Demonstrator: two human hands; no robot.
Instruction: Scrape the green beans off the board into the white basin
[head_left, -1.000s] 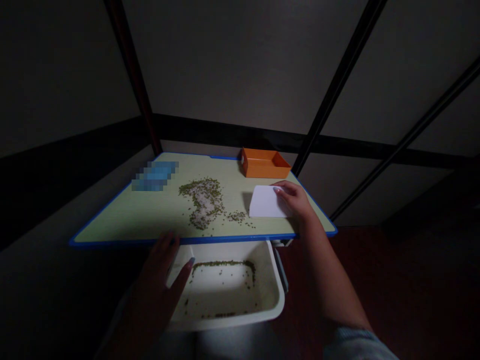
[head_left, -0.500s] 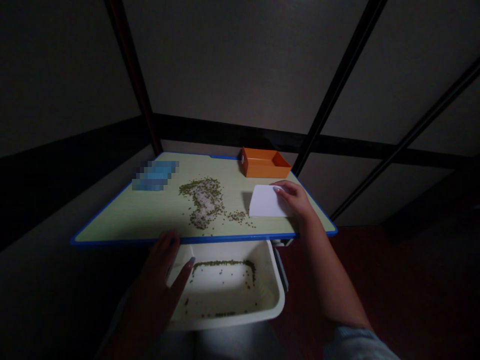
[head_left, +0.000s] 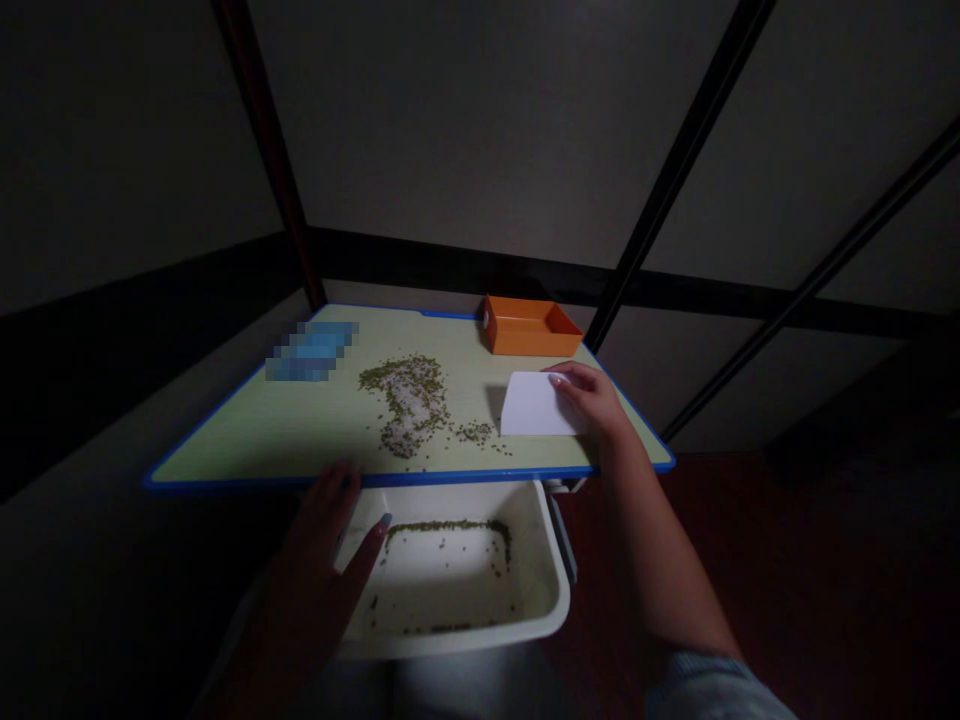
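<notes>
My right hand [head_left: 589,398] grips a white flat card [head_left: 536,404] near its right end, thumb on its face. The card stands tilted on the pale green tabletop [head_left: 255,430], its lower edge near a few scattered grains. To its left lies a loose pile of green beans mixed with white grains [head_left: 411,395]. My left hand [head_left: 319,535] is in shadow over the left side of a white basin [head_left: 551,590], fingers spread. Its fingertips are by the table's front edge and its thumb is over the basin's inside. Green beans [head_left: 450,525] line the basin's bottom edges.
An orange open box [head_left: 534,330] stands at the back right of the table. A blurred-out blue item [head_left: 311,350] lies at the back left. A blue rim [head_left: 465,475] edges the tabletop. Panelled walls stand close behind and to the left.
</notes>
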